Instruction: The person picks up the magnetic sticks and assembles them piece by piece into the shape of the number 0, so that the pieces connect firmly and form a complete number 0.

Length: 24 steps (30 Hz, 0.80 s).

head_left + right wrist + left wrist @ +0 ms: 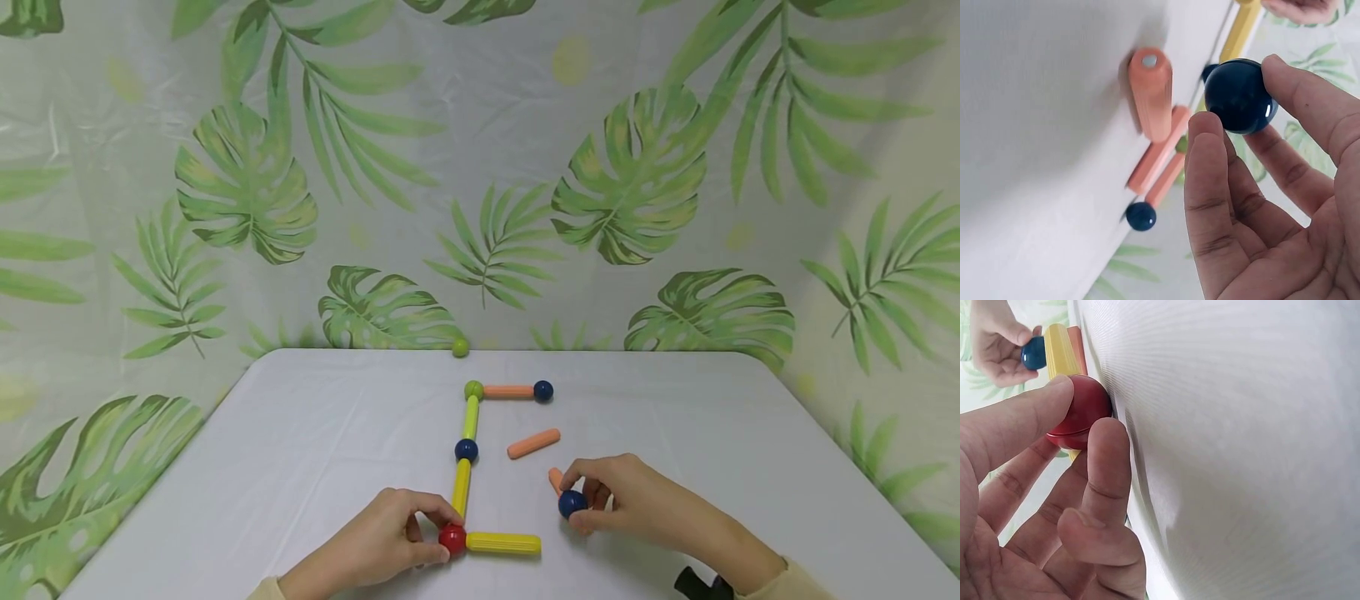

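My left hand [386, 533] pinches a red ball [452, 540] at the near corner of a line of sticks and balls. One yellow stick [504, 543] points right from that ball; another yellow stick [461, 490] runs away to a dark blue ball [467, 451]. Between thumb and fingers, my right hand [630, 500] holds another dark blue ball [1241, 97], raised off the table in the right wrist view. Beside it lies a loose orange stick [1152, 103] with a silvery dot on its end, partly hidden behind the ball in the head view.
Beyond the middle ball, a lime stick [470, 418] leads to a green ball [473, 389], then an orange stick [508, 392] and a blue ball [543, 391]. Another orange stick [534, 443] lies loose. A green ball [460, 347] sits at the far edge; a black object [693, 583] is near my right forearm.
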Each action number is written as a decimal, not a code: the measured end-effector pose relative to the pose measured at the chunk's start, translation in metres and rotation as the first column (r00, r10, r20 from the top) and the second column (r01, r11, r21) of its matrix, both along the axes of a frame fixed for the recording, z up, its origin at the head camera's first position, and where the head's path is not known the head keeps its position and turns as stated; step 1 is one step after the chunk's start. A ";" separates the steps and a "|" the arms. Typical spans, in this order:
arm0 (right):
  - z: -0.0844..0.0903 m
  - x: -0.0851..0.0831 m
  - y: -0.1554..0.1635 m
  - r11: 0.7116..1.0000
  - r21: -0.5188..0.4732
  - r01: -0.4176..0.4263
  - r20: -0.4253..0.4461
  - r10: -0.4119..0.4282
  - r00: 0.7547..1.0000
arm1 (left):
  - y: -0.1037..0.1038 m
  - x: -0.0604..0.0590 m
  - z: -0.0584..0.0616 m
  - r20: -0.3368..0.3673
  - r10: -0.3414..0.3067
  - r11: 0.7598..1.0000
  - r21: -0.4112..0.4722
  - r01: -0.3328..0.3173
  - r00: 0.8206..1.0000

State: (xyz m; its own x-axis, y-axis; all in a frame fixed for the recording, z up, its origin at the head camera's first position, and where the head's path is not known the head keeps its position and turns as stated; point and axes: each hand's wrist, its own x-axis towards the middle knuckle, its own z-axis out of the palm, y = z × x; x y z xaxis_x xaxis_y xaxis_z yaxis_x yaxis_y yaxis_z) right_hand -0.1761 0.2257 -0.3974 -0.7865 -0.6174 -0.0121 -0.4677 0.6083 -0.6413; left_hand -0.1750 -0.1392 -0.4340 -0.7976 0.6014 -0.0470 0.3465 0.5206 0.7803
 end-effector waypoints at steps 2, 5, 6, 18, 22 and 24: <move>-0.002 0.002 -0.002 1.000 0.007 -0.015 -0.004 0.015 1.000 | 0.000 0.000 0.000 -0.006 -0.003 1.000 0.003 0.003 1.000; -0.005 0.005 -0.006 0.999 0.024 -0.034 -0.021 0.034 0.999 | -0.001 0.000 -0.001 -0.015 -0.005 1.000 0.006 0.005 1.000; -0.006 0.006 -0.007 0.999 0.027 -0.041 -0.031 0.042 0.999 | -0.001 0.000 -0.001 -0.016 -0.005 1.000 0.007 0.005 1.000; -0.012 0.013 -0.014 0.997 0.060 -0.048 0.015 0.047 0.999 | -0.001 0.000 -0.002 -0.017 -0.006 1.000 0.014 0.006 1.000; -0.016 0.015 -0.017 0.997 0.071 -0.037 0.032 0.035 0.999 | -0.001 0.000 -0.002 -0.017 -0.004 1.000 0.012 0.004 1.000; -0.017 0.016 -0.018 0.997 0.076 -0.026 0.050 0.022 0.999 | -0.001 0.000 -0.002 -0.014 -0.002 1.000 0.010 0.002 1.000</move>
